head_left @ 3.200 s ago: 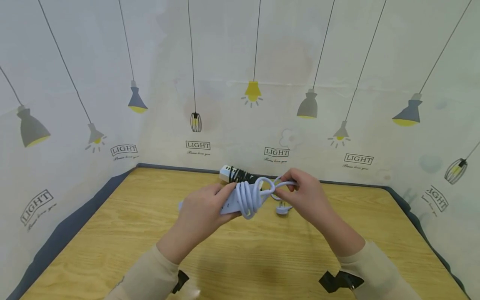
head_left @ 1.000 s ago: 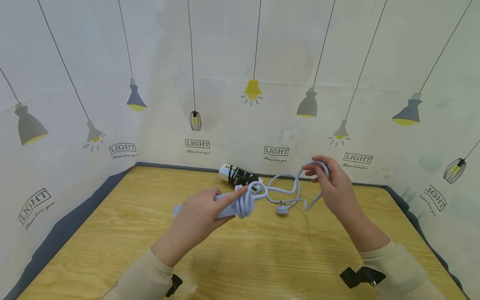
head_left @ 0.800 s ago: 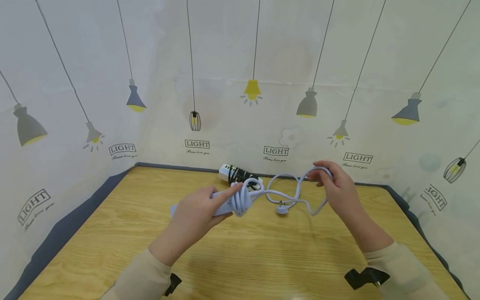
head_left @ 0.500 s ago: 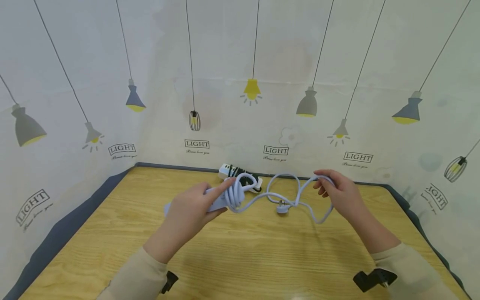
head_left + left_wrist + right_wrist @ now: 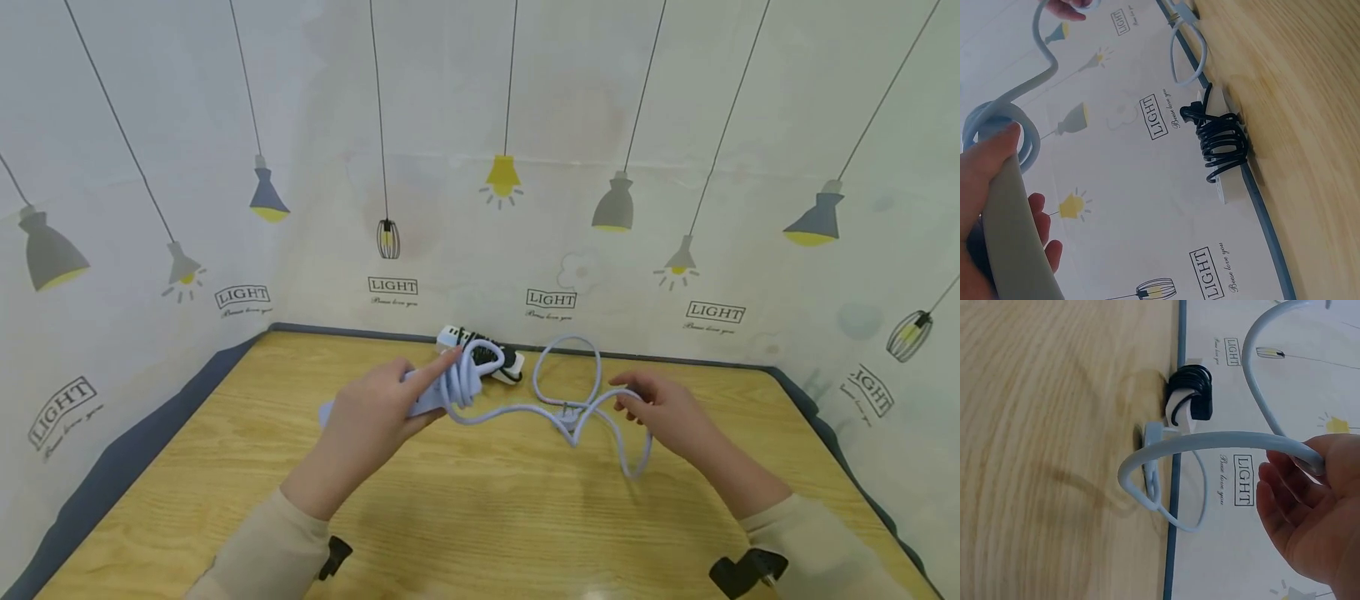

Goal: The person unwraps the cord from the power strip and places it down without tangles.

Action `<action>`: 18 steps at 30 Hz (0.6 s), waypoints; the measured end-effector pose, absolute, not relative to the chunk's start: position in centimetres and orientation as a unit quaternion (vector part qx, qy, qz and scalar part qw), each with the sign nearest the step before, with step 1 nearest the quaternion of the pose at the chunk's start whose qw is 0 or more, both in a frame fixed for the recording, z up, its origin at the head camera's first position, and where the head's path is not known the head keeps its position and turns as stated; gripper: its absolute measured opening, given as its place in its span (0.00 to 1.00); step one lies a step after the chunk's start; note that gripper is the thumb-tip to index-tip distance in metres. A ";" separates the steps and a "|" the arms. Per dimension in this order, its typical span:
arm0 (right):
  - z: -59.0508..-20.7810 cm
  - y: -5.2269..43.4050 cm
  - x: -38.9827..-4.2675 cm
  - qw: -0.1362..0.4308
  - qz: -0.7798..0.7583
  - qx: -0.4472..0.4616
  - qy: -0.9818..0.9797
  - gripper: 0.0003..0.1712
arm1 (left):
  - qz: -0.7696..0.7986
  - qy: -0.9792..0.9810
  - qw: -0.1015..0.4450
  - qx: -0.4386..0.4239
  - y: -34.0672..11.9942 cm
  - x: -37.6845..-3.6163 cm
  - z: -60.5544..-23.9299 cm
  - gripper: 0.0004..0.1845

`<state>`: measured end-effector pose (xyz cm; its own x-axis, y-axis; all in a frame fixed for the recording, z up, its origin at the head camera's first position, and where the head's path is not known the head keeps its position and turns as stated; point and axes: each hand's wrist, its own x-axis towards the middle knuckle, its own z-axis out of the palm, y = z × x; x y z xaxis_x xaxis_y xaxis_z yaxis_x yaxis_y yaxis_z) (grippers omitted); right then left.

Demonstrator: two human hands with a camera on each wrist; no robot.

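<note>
Above the wooden surface (image 5: 480, 508), the left hand (image 5: 367, 417) holds a pale blue power strip (image 5: 420, 398) in a closed grip, its long axis running left to right, cord end pointing right. Its partly unwound cord (image 5: 570, 408) loops to the right hand (image 5: 663, 412), whose grip curls around it. A white strip wrapped in black cord (image 5: 480, 357) lies behind at the surface's far edge.

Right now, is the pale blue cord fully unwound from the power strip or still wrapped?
Partly wrapped. Several coils of the cord still circle the power strip in the left hand; the rest hangs loose to the right hand.
</note>
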<state>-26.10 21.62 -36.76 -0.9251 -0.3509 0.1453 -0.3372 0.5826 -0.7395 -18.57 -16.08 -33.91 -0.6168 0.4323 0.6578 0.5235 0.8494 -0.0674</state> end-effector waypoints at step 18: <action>-37.9 19.0 -25.5 0.035 -0.357 -0.220 0.907 0.15 | -0.064 -0.908 0.330 -0.252 -16.5 -19.0 -33.5 0.44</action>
<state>-25.48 18.96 -37.92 -0.9010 -0.4237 0.0937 -0.3742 0.6492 -0.6623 -19.02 -16.49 -33.47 -0.6554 0.4153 0.6309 0.4992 0.8650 -0.0508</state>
